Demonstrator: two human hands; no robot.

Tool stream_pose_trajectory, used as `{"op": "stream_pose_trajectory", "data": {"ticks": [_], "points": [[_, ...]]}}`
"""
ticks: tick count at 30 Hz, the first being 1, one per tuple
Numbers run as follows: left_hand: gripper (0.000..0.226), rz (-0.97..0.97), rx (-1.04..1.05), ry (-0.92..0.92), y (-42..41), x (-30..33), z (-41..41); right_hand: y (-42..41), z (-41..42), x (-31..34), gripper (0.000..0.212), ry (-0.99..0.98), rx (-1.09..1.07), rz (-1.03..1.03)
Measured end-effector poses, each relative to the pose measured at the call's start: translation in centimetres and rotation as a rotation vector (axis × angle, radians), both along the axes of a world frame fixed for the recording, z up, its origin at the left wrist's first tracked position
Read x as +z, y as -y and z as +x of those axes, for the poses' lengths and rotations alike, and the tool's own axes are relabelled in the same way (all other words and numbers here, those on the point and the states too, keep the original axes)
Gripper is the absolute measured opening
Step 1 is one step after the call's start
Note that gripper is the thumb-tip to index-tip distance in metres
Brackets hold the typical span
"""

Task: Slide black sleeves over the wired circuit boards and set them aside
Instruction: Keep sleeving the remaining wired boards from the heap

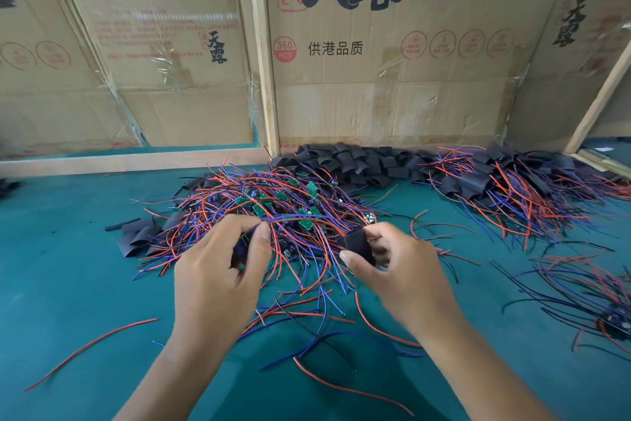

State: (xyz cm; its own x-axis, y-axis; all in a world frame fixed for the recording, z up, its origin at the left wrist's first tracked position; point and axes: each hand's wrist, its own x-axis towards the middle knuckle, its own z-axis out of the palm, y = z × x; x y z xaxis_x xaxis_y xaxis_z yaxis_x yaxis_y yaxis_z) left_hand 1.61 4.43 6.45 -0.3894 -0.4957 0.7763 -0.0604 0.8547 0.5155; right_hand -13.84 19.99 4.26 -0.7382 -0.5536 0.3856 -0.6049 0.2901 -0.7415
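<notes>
Hands over teal table (pixel 68 267), apart. Left hand (pixel 218 270) pinches blue/red wires btwn thumb & fingers, something dark under palm, can't tell what. Right hand (pixel 392 267) pinches a black sleeve (pixel 356 244). Heap of wired circuit boards (pixel 273 212) just behind hands; loose sleeves (pixel 355 161) by cardboard wall (pixel 392 106); sleeved units (pixel 505 178) far right.

Wire-and-board tangle (pixel 273 215) crowds centre; sleeve heap (pixel 355 161) behind; cardboard wall (pixel 375 106) blocks far side; green mat (pixel 68 284) open left.
</notes>
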Motion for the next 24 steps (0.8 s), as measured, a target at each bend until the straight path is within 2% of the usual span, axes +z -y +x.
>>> {"op": "stream_pose_trajectory", "data": {"ticks": [6, 11, 16, 20, 22, 24], "points": [[0.019, -0.006, -0.034, 0.017, -0.4, 0.0, 0.0, -0.1, 0.0, 0.2, 0.026, -0.033, -0.031, 0.039], [0.018, 0.007, -0.068, 0.042, -0.4, -0.1, 0.1, -0.2, 0.2, 0.1, 0.024, -0.265, -0.030, 0.042], [0.015, 0.048, -0.123, 0.154, -0.5, -0.2, 0.0, 0.1, 0.4, -0.4, 0.037, -0.495, 0.035, -0.034], [0.018, 0.211, -0.322, 0.300, -1.5, -0.7, -0.7, 0.2, 0.4, -0.6, 0.040, -0.644, 0.054, -0.062], [0.027, 0.323, -0.407, 0.351, -1.8, -1.0, -0.9, 0.2, 0.5, -0.6, 0.041, -0.643, 0.094, -0.051], [0.030, 0.346, -0.448, 0.421, -1.8, -1.1, -0.9, 0.1, 0.5, -0.6, 0.041, -0.597, 0.158, -0.046]]}}
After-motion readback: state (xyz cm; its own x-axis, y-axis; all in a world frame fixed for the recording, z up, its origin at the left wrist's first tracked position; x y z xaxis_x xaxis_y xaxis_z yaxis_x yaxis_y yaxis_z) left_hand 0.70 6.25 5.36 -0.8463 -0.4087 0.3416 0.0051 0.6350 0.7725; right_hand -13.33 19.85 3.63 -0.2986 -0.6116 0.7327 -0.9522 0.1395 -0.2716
